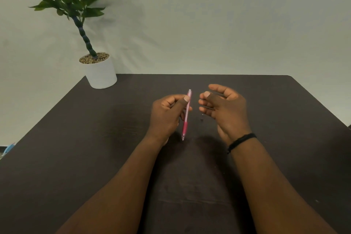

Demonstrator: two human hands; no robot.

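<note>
Forearms over the table, my left grip pinches the pen, tip toward me (right grip slack and empty, just beside).

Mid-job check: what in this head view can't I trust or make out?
Head view only:
1. Dark speck on the table, beside the right hand: too small to identify.
2. Pen middle: covered by the left hand thumb.
3. Blue thing at the left edge: cut off by the frame.
</note>
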